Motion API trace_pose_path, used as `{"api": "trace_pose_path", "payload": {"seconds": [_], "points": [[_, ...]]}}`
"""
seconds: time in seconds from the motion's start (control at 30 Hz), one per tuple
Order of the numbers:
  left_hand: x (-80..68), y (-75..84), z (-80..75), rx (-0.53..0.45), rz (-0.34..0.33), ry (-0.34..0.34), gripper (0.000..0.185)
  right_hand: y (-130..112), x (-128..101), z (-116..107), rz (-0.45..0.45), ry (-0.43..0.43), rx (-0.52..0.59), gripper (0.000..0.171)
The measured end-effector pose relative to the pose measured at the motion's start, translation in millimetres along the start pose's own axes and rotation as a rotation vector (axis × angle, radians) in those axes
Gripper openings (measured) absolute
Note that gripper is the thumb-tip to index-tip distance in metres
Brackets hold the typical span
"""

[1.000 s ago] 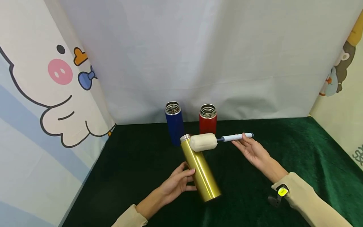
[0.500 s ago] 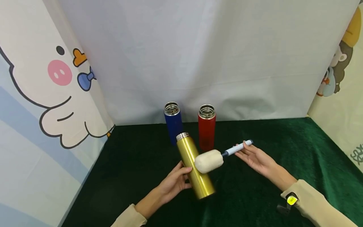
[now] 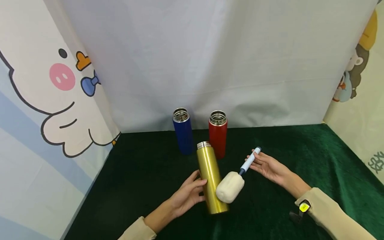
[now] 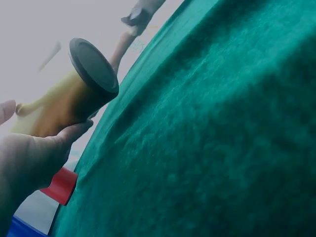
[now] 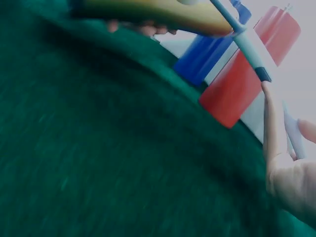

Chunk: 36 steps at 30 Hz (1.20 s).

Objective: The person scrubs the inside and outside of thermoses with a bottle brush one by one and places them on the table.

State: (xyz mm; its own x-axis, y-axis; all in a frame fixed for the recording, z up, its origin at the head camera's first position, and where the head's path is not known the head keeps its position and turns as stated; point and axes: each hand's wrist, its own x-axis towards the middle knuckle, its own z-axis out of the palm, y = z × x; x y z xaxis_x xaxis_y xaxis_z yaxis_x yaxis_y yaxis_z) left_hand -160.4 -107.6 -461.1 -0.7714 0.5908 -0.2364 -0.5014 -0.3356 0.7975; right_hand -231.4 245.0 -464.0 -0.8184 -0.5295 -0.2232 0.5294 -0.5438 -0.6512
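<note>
My left hand (image 3: 187, 196) grips a gold vacuum flask (image 3: 209, 173) by its lower half, thumb across the front. The flask leans with its lidless steel neck up and to the left. Its dark base (image 4: 96, 69) shows in the left wrist view, raised off the cloth. In my right hand (image 3: 271, 170) the pale blue handle of a bottle brush (image 3: 250, 161) is pinched between thumb and fingers. The brush's fat cream sponge head (image 3: 230, 187) points down and left, overlapping the flask's lower side in the head view.
Behind stand a blue flask (image 3: 183, 135) and a red flask (image 3: 218, 138), both upright with open mouths. Dark green cloth (image 3: 144, 173) covers the table. A pale curtain (image 3: 150, 66) hangs along the back edge, and printed cartoon panels flank both sides.
The sponge head has swung from the gold flask's neck down along its side to near the base. The brush handle is steeper. The gold flask has tipped closer to upright.
</note>
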Motion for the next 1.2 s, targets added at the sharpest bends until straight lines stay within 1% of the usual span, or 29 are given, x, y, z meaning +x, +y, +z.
{"api": "trace_pose_path", "payload": {"seconds": [0.1,0.23,0.3,0.4,0.5,0.6,0.67,0.8,0.87,0.97,1.03,1.1,1.2], "points": [[-0.4,-1.9,3.6,-0.001,-0.012,-0.012,0.065,-4,8,9,-0.031,0.04,0.122,0.019],[-0.1,-2.7,5.6,0.002,-0.016,-0.022,0.06,-9,17,22,-0.09,0.069,0.306,0.012],[-0.1,-3.1,5.9,0.003,-0.019,-0.019,0.058,-10,18,27,-0.11,0.095,0.384,0.013],[-0.1,-3.8,5.9,-0.011,-0.019,-0.008,0.056,-9,17,29,-0.109,0.124,0.451,0.017],[0.6,-4.7,5.0,-0.028,-0.008,0.011,0.059,-5,12,27,-0.077,0.142,0.477,0.018],[1.0,-4.9,4.0,-0.031,0.009,0.022,0.06,-1,6,22,-0.045,0.129,0.472,0.015],[1.5,-5.0,3.2,-0.027,0.024,0.034,0.057,1,1,17,-0.022,0.107,0.419,0.013],[2.3,-3.8,0.6,-0.008,0.038,0.067,0.049,3,-7,4,0.025,0.04,0.24,0.019],[2.9,-2.2,-0.9,0.001,0.035,0.077,0.05,4,-10,-2,0.039,0.016,0.159,0.022],[3.0,-0.4,-2.9,-0.006,0.029,0.07,0.052,4,-13,-7,0.037,0.001,0.064,0.022],[2.8,0.1,-3.4,-0.019,0.026,0.057,0.053,4,-13,-8,0.031,0.006,0.036,0.026],[2.7,-0.4,-3.1,-0.029,0.022,0.044,0.051,3,-12,-8,0.022,0.012,0.039,0.027],[2.6,-2.4,-1.1,-0.03,0.011,0.028,0.047,2,-8,-5,0.006,0.009,0.109,0.022]]}}
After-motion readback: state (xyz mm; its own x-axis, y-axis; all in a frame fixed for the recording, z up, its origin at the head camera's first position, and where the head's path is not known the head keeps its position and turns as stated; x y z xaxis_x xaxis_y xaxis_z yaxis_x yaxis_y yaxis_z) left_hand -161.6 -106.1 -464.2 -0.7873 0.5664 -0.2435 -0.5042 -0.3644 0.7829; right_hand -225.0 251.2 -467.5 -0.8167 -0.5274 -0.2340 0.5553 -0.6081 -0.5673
